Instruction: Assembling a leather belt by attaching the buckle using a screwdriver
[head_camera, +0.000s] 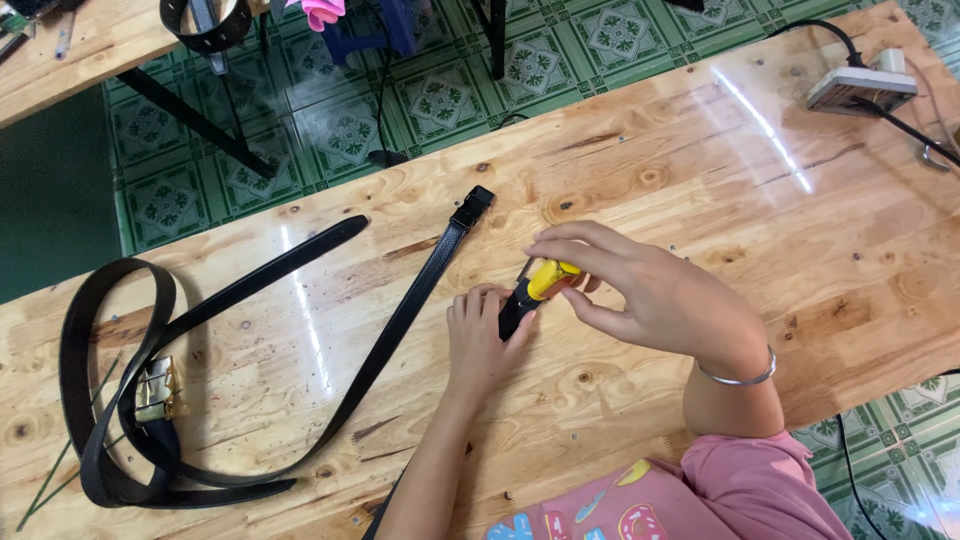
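Note:
My left hand (482, 340) rests on the wooden table (700, 180) and grips the black lower part of a yellow-and-black screwdriver (532, 290). My right hand (640, 290) pinches the yellow top of the same tool with its fingertips; a silver bangle (740, 378) circles that wrist. Just left of my hands a black leather belt (400, 320) runs diagonally across the table, its black end clip (472, 207) pointing up and away. The belt loops round at the left, where a gold buckle (158, 390) lies.
A white power strip (860, 85) with black cables sits at the table's far right corner. A second wooden table (70, 50) with a black strap stands at upper left. Green patterned floor tiles (430, 100) show beyond the table edge.

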